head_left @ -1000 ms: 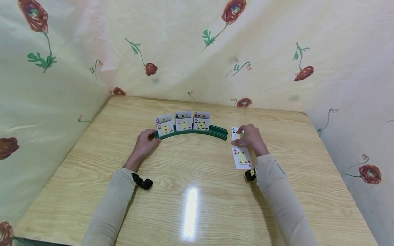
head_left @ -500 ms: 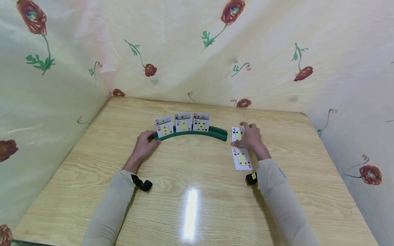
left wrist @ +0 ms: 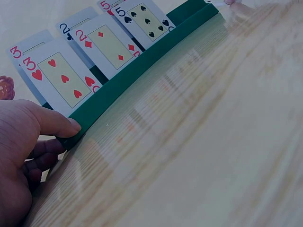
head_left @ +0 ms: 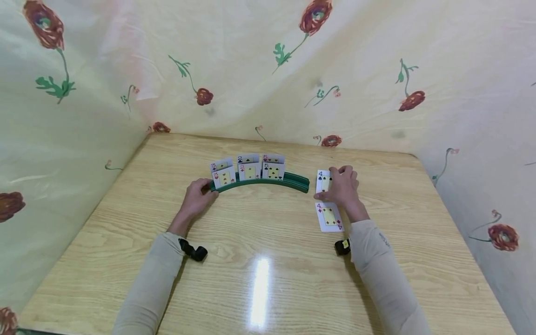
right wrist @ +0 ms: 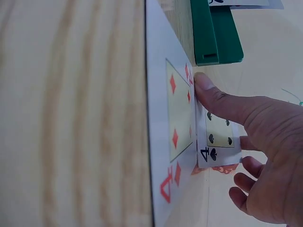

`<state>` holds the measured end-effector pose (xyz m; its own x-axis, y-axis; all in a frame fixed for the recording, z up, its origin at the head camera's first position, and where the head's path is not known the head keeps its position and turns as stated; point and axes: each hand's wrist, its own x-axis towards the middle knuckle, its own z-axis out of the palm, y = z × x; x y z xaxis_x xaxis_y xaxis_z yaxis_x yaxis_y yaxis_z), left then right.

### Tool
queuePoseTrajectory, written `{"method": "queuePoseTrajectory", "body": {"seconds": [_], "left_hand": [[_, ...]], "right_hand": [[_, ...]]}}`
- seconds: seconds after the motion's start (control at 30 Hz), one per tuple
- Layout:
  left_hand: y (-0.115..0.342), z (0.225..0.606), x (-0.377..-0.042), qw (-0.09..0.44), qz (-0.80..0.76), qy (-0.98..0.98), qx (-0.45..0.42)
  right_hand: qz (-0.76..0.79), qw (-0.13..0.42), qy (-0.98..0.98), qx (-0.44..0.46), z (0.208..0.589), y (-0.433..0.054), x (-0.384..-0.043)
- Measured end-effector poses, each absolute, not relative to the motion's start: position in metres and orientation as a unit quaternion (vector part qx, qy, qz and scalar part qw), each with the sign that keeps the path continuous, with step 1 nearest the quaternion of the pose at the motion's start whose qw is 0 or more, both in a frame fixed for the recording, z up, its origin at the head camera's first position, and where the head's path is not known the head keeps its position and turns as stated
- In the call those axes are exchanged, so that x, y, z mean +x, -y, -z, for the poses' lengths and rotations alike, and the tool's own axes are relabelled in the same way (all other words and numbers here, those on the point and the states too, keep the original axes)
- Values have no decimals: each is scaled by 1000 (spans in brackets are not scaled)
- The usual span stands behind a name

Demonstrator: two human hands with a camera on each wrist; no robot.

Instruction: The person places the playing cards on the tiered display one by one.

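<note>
My left hand grips the left end of a curved green card holder, thumb in front. Cards stand in the holder in two rows. The front row has a three of hearts, a two of diamonds and a five of spades. At the right, my right hand pinches a four of spades playing card, thumb at its near edge and fingers at its far edge. Its far edge looks slightly raised. A four of diamonds lies face up just nearer, below the thumb.
The light wooden table carries all this, with a light reflection near its front. The holder's right section has no cards. Flower-patterned cloth hangs behind and at both sides. Black wrist cameras sit on both wrists.
My right fingers have reached to the far edge of the four of spades, and the card's far edge has risen slightly. The left hand stays on the holder.
</note>
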<state>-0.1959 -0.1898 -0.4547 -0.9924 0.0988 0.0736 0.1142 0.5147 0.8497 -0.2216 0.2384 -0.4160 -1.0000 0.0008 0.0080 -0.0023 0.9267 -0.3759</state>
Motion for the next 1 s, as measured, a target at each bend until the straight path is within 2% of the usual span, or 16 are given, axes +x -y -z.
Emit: {"method": "queuePoseTrajectory", "body": {"seconds": [0.27,0.6,1.0], "left_hand": [[189,455,-195,12,488,870,-65],[190,455,-196,12,484,872,-67],[190,456,-196,12,480,875,-66]], "right_hand": [[-196,60,979,12,418,-241,-222],[-214,34,976,7,412,-248,-220],[-276,96,956,30,400,-255,-211]]}}
